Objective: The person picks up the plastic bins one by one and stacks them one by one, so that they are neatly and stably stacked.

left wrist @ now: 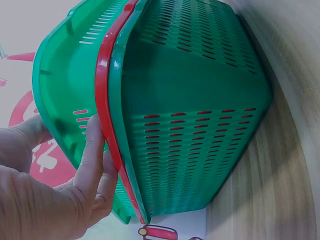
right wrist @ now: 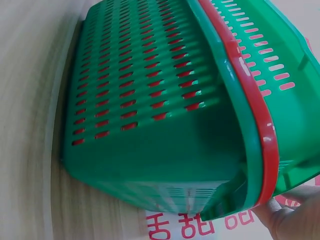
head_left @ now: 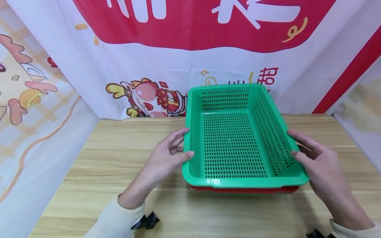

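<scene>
A green perforated plastic basket [head_left: 229, 182] is at the top of a nested stack, its wall showing well above the red rim in both wrist views. My left hand [head_left: 165, 157] grips its left rim, thumb over the edge and fingers beneath. On the opposite side, my right hand [head_left: 321, 162] holds the right rim the same way. Below it sits a red basket [left wrist: 102, 82], mostly hidden except for its rim and glimpses through the slots. The outermost basket, also green [left wrist: 185, 82], stands upright on the table. Left fingertips lie close to the red rim.
The wood-grain table [head_left: 119, 158] extends around the stack. Behind it hangs a white and red printed cloth [head_left: 148, 62] with cartoon figures, near the baskets' far end. Another printed cloth [head_left: 38, 158] borders the left side. Black wrist mounts [head_left: 147, 221] sit at my cuffs.
</scene>
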The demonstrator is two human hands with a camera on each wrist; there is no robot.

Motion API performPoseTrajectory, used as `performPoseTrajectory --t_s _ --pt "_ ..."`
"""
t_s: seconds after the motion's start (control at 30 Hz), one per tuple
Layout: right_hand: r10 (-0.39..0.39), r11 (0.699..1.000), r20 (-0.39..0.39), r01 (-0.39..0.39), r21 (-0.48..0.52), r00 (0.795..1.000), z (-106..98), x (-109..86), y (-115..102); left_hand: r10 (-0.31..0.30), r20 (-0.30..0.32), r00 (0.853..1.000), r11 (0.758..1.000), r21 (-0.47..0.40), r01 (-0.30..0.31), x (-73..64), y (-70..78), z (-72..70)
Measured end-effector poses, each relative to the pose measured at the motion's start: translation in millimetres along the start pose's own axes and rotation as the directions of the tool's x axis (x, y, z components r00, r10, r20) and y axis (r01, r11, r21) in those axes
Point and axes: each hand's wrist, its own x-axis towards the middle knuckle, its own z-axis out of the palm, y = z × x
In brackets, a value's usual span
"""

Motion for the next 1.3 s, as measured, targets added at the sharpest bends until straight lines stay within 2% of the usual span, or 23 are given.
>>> performPoseTrajectory --t_s 0.07,0.13,0.23,0.4,0.6,1.0,1.3 --pt "-0.012 0.99 -0.019 0.009 -0.14 1.0 0.0 -1.0 -2.0 -0.009 0.001 1.0 1.0 0.0 0.009 1.0 0.8 -0.6" --pt "-0.024 0.964 -0.039 0.013 -0.265 0.999 0.2 -2.1 -4.0 -0.024 0.007 1.0 1.0 -0.018 0.024 1.6 1.6 -1.2" --pt "-0.037 0.929 -0.059 0.012 -0.37 0.998 1.2 -3.0 -6.4 -0.061 0.011 0.998 0.997 -0.054 0.061 2.5 2.5 -1.7" --pt "-0.054 0.918 -0.066 0.024 -0.396 0.996 2.2 -2.0 -9.2 -0.103 0.006 0.995 0.989 -0.104 0.103 2.1 4.2 -1.9" --pt "-0.065 0.897 -0.038 0.042 -0.44 0.997 0.0 -1.6 -10.9 -0.134 -0.018 0.991 0.984 -0.119 0.131 1.3 7.5 -0.4" --pt "-0.083 0.887 0.005 0.077 -0.456 0.996 -1.4 1.0 -16.5 -0.143 -0.02 0.99 0.984 -0.112 0.14 0.2 11.4 0.4" --pt "-0.045 0.867 0.029 0.053 -0.496 0.999 -4.2 0.3 -23.6 -0.148 -0.034 0.988 0.984 -0.106 0.144 -2.8 13.2 2.0"
